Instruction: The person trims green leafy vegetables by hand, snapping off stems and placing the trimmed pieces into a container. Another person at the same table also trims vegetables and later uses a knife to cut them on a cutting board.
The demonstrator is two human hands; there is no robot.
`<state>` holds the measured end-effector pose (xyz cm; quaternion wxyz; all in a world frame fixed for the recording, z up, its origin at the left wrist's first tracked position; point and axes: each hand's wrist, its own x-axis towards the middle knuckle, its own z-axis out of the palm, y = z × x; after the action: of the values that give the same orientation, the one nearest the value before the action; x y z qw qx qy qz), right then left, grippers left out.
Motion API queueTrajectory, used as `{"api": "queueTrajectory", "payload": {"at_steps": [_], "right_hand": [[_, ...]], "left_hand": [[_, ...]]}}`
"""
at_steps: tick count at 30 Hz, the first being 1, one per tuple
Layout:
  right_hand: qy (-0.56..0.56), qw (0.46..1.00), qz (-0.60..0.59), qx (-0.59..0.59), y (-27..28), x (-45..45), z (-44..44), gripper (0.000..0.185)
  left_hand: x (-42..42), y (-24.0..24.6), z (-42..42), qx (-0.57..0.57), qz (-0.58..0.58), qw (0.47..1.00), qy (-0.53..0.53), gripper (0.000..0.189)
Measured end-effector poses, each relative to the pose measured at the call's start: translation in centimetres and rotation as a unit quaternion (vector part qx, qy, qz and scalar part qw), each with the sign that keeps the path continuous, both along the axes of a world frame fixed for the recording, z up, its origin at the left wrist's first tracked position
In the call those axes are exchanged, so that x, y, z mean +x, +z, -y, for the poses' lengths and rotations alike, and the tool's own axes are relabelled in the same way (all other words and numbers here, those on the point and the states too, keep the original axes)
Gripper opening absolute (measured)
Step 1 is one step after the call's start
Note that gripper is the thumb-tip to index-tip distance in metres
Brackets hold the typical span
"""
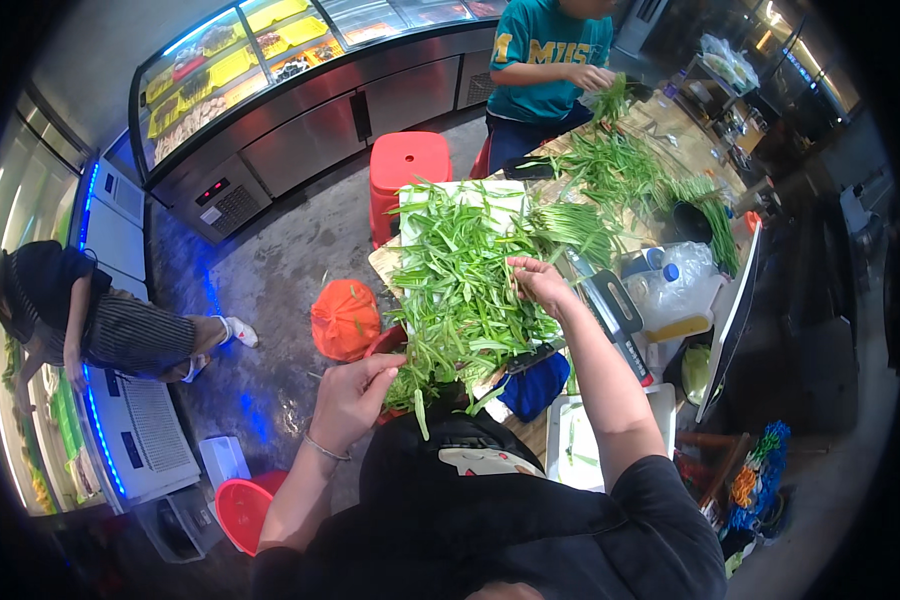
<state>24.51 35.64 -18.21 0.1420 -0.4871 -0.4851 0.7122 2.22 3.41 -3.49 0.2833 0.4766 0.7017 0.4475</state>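
Loose leafy green stems [457,262] cover a white board [506,196] on the table before me. At the near left edge of this pile, my left hand [356,394] pinches a green stem between thumb and fingertips; leaves hang beside it. My right hand [544,286] reaches over the right side of the pile, fingers bent at the leaves; whether it grips one is unclear. A bundle of thin green stems [570,229] lies just beyond it. More greens [615,169] spread across the far part of the table. A dark blue cloth [536,386] hangs near the close edge.
Across the table a person [551,75] in a teal shirt handles greens; another person [112,315] is at the left. A red stool [410,161] and orange bag [345,320] stand left of the table. A cleaver-like tool [607,315], plastic jug [664,292] and white tray [664,409] lie right.
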Motion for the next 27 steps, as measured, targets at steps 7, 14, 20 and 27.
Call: {"api": "queueTrajectory", "payload": {"at_steps": [7,14,20,27], "right_hand": [[0.05,0.997,-0.009,0.058,0.1,0.5,0.6,0.026],[0.072,0.937,0.155,0.306,-0.1,-1.3,0.7,0.017],[0.063,0.803,0.341,0.484,-1.5,-4.9,1.4,0.019],[-0.02,0.987,0.037,0.156,-2.7,-3.7,0.7,0.017]], "left_hand": [[0.0,0.2,0.2,-0.004,-0.006,1.0,-0.003,0.019],[-0.2,-0.1,0.8,0.016,-0.002,1.0,0.005,0.018],[-0.3,0.4,1.5,0.016,-0.012,1.0,0.015,0.018],[-0.6,0.5,2.1,0.029,-0.018,0.999,0.022,0.019]]}}
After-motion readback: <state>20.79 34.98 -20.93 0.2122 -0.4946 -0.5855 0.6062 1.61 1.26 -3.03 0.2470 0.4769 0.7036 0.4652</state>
